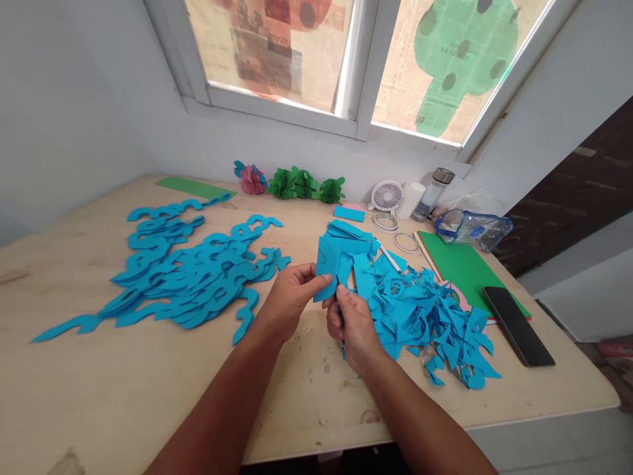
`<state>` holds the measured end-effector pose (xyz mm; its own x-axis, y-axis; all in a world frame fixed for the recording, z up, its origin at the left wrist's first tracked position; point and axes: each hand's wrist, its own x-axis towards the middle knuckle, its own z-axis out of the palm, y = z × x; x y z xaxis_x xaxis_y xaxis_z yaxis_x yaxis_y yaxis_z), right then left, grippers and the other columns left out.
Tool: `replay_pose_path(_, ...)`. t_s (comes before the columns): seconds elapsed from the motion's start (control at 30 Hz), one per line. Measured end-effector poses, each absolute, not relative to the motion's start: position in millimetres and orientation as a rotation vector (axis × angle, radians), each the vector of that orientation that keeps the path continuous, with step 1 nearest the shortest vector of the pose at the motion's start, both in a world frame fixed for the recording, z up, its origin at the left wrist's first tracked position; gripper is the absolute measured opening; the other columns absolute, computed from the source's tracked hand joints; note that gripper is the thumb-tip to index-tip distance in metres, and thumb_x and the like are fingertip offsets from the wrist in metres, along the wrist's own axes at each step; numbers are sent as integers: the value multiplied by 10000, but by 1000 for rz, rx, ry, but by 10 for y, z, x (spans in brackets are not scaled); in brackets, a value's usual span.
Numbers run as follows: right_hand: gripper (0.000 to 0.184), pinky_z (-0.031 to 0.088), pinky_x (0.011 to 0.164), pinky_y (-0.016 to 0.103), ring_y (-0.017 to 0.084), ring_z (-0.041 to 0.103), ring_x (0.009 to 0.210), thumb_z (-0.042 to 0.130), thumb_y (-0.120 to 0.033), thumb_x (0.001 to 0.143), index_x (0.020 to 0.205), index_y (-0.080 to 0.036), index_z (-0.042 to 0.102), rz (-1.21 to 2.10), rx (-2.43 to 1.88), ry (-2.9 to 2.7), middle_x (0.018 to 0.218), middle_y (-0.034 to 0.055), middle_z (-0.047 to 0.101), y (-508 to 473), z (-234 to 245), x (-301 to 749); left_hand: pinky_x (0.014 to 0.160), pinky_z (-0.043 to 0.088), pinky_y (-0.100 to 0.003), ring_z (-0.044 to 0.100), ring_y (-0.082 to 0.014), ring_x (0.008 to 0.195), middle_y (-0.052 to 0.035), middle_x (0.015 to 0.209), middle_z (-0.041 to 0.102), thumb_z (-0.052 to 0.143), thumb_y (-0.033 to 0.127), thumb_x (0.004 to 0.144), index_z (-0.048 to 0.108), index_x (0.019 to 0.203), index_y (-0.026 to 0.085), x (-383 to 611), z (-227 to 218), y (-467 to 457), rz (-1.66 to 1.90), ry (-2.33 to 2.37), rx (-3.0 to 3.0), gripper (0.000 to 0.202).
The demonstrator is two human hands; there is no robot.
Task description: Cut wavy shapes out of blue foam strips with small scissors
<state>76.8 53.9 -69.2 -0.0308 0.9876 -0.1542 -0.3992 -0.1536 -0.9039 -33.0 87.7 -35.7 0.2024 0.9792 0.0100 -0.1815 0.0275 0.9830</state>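
Note:
My left hand (291,297) pinches a sheet of blue paper (326,277) by its lower edge, above the plywood table (297,396). My right hand (353,326) is closed around what looks like a pair of scissors (340,316) with blue handles, its blades mostly hidden by my fingers and close to the paper. A heap of blue paper offcuts (420,316) lies just to the right of my right hand, with a white pen (390,258) resting on it. To my left lies a pile of wavy blue paper strips (188,270).
Behind the heap lie a green sheet (459,277), a black phone (517,326) and tape rolls (386,222). Along the wall stand a small white fan (387,195), a glass bottle (430,194), a clear pouch (473,229) and paper ornaments (297,185). The table's front edge runs below my arms.

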Motion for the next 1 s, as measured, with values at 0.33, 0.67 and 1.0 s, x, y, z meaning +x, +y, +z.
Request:
replay_pose_path(0.33, 450, 133, 348, 204, 45, 223, 320, 597, -610, 734, 668, -166, 560, 1515, -984, -824, 390, -98, 369, 537, -711, 768, 633, 409, -277, 508, -138, 596, -1, 582, 585, 689, 280, 657, 617, 592, 156, -329, -372, 888, 1165, 963, 1078, 158)
replay_pose_path(0.67, 447, 128, 351, 205, 41, 233, 324, 593, -599, 743, 655, -161, 563, 1515, -997, -846, 394, -93, 379, 534, -709, 777, 604, 384, -272, 464, -128, 580, 8, 560, 541, 683, 286, 654, 588, 554, 159, -354, -378, 899, 1133, 971, 1134, 187)
replay_pose_path(1.0, 436, 132, 347, 207, 42, 230, 321, 603, -596, 737, 665, -168, 553, 1530, -980, -864, 385, -98, 372, 534, -704, 782, 595, 391, -277, 477, -137, 599, 2, 581, 542, 680, 299, 640, 589, 568, 162, -355, -405, 911, 1137, 1010, 1109, 180)
